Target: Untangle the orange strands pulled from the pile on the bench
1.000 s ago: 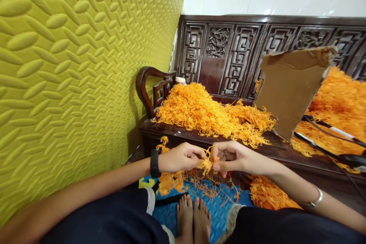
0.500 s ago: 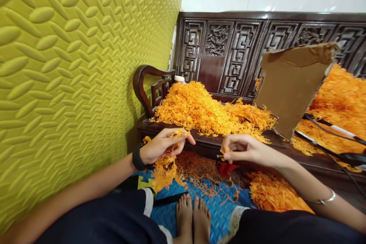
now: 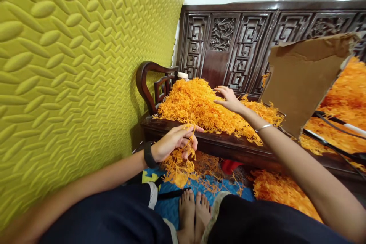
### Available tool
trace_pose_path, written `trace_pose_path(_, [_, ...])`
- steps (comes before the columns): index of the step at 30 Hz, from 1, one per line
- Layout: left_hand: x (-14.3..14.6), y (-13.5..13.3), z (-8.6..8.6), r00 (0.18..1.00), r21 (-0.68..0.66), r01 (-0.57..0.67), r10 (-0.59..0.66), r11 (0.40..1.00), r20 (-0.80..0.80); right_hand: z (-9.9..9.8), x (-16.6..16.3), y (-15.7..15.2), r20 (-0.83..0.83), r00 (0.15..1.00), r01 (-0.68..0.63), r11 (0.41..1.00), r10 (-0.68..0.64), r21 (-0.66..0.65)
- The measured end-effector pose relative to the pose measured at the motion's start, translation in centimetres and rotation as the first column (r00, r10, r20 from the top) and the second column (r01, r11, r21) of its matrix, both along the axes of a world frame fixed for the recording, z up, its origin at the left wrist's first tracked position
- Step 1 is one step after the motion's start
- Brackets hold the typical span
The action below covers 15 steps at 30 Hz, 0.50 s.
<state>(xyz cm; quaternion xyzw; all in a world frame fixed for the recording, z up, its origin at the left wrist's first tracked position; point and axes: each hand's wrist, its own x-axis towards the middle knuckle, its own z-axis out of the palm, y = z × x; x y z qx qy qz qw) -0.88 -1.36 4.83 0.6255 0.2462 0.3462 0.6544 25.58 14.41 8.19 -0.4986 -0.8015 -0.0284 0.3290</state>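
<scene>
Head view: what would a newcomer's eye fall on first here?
Probably the bright orange heap of curly strands on the dark wooden bench at centre, with the open right hand at it. Next, the textured yellow panel filling the left side. Then the left hand in front of the bench, a loose tuft of orange strands hanging from its grip.

Orng frilly strands [image 3: 197, 101], loose heap on dk bench [image 3: 223, 144]
</scene>
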Motion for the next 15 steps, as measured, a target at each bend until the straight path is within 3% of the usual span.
trace_pose_path(3, [0.0,-0.1,0.0,0.997,0.034,0.012,-0.009,0.999,-0.073,0.3,-0.4,0.9,0.103,0.995,0.01,0.991,0.003,-0.13])
trace_pose_path(7, [0.1,-0.2,-0.1,0.99,0.084,0.004,0.008,0.996,-0.14,1.5,-2.1,-0.9,0.005,0.995,-0.094,0.989,0.095,-0.11])
trace_pose_path(11, [0.2,-0.1,-0.2,0.964,0.194,-0.072,0.118,0.978,-0.238,3.9,-5.2,-6.7,-0.299,0.898,-0.358,0.931,0.321,-0.075])
trace_pose_path(13, [0.2,-0.1,-0.2,0.944,0.294,-0.111,0.193,0.949,-0.267,4.7,-6.7,-10.5,-0.233,0.88,-0.445,0.89,0.413,-0.104])
trace_pose_path(15, [0.2,-0.2,-0.1,0.937,0.381,-0.115,0.228,0.917,-0.266,4.6,-7.9,-14.0,-0.038,0.882,-0.467,0.856,0.47,-0.221])
